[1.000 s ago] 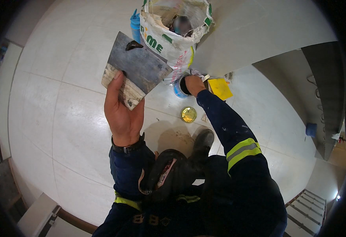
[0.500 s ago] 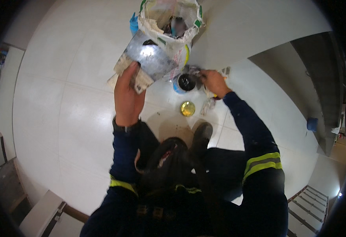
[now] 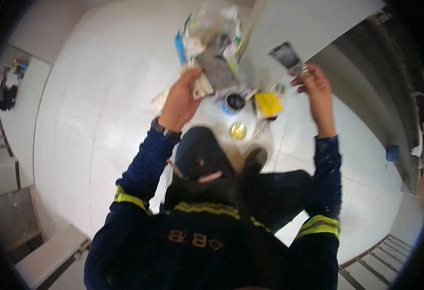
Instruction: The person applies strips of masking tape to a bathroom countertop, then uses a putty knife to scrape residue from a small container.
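My left hand (image 3: 180, 101) is closed on the pale, worn edge piece of a flat metal plate (image 3: 217, 70), which tilts in front of the white bag. Raised at the right, my right hand (image 3: 318, 92) grips a putty knife (image 3: 286, 57). Its wide blade points up and left and has dark smears on it. Below the plate, an opened blue can (image 3: 230, 110) stands on the floor with black stuff inside. A round gold lid (image 3: 238, 131) lies nearer my feet.
Behind the plate is an open white bag (image 3: 238, 36) with a blue object (image 3: 179, 47) at its left. A yellow item (image 3: 269, 104) lies right of the can among scraps. A pale panel (image 3: 308, 24) rises at the back right. A blue container (image 3: 392, 153) is farther right.
My right hand has lifted the putty knife away from the can, up and to the right. My left hand has shifted right with the plate, now at another tilt. The view has moved too.
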`<state>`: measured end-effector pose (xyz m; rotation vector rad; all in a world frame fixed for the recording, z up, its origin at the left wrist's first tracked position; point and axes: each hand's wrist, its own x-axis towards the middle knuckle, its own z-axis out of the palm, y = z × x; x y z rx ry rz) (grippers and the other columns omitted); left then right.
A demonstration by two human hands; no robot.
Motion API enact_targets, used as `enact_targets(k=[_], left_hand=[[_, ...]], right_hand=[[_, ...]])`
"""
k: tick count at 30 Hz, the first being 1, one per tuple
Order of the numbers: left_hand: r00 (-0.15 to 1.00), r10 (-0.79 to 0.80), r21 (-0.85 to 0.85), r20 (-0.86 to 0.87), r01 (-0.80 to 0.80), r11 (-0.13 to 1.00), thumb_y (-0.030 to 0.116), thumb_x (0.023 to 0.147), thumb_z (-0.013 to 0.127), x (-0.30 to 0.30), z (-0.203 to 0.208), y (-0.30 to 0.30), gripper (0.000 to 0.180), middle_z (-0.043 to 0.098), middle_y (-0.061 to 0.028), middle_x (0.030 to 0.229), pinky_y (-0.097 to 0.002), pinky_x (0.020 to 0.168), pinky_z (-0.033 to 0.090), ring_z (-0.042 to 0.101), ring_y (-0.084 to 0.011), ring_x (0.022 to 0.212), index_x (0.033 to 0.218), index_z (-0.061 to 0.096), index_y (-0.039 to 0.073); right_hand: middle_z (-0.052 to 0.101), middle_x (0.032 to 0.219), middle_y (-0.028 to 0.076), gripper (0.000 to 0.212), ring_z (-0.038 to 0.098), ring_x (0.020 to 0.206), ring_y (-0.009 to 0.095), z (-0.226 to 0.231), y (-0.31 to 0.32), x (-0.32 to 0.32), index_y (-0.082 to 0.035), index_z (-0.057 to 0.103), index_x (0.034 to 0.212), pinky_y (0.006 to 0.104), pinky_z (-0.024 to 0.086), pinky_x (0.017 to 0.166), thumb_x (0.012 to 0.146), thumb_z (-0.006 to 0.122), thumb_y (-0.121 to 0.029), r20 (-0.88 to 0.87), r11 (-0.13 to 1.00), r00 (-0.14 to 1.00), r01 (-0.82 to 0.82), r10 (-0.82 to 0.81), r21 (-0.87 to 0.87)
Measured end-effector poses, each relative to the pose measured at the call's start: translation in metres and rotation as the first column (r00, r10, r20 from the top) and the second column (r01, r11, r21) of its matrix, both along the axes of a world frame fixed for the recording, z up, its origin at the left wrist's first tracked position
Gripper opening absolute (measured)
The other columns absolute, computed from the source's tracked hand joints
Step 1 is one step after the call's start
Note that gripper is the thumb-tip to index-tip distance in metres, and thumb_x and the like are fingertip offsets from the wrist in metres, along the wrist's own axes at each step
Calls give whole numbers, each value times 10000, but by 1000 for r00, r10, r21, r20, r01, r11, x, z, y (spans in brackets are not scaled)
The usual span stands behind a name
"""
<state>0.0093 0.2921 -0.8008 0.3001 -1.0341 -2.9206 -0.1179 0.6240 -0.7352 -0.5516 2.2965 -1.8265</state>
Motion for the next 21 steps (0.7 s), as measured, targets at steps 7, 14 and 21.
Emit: enact_targets(k=[7,14,21], left_hand=[[983,-41,-137,-181,16,990,116,1081,541,-27,56,52,321,640,-69,1333,-454,1002,537,636,-221,1209,1400,542,76],[987,-35,58,-154,45,997,176,1069,583,-20,86,72,353,661,-67,1313,-462,1013,517,633,-243,1229,1412,549,101],[895,-163,-720,-414,-213,661,161,1052,616,-7,70,59,413,628,-96,1359,-382,1094,487,616,-257,1273,1430,509,34]], right_hand=[[720,1198,93,374,679,1006,163,16,-51,22,8,577,1413,297,530,826,1075,539,-147,78,860,994,105,-77,-499],[686,1295,103,355,644,1135,186,16,-57,39,-4,648,1375,348,537,963,1041,582,-103,11,871,991,-109,131,-478],[670,1364,126,407,632,1223,224,53,-32,46,-58,733,1295,348,495,1049,898,662,-7,-220,958,945,-268,241,-102]])
